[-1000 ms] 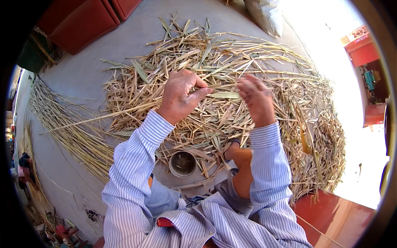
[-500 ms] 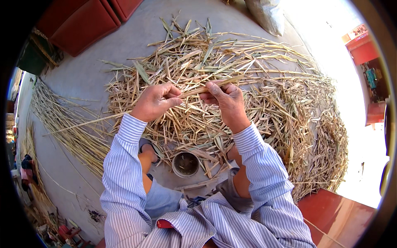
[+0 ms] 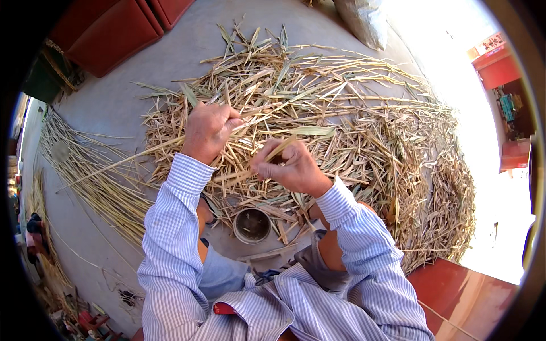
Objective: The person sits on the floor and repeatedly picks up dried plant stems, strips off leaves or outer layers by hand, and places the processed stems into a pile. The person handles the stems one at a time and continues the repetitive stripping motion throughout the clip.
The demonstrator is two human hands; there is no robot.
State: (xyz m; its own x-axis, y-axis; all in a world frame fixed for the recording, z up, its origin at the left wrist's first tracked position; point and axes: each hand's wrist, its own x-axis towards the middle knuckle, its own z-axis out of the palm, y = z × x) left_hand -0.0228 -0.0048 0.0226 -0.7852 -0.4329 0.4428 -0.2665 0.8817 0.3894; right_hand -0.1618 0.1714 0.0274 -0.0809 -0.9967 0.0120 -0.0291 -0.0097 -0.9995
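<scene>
Over a heap of dry leaf husks [image 3: 364, 153], my left hand [image 3: 210, 128] is closed around a long, thin straw-coloured stalk [image 3: 165, 146]. The stalk runs down to the left, toward a spread bundle of stalks [image 3: 96, 170] on the floor. My right hand [image 3: 291, 166], lower and nearer to me, pinches a dry, pale leaf strip [image 3: 280, 149] that sticks out past the fingers. The two hands are apart, and the gripped part of the stalk is hidden by the left fingers.
Between my feet stands a small round metal pot [image 3: 236, 226] with dark contents. Red padded seats [image 3: 116, 37] are at the far left, a pale sack [image 3: 364, 23] at the far end. A red surface [image 3: 455, 292] lies at the near right.
My hands have moved apart: the left went slightly up and left, the right came down toward me with the leaf strip. The strip has left the place beside the stalk.
</scene>
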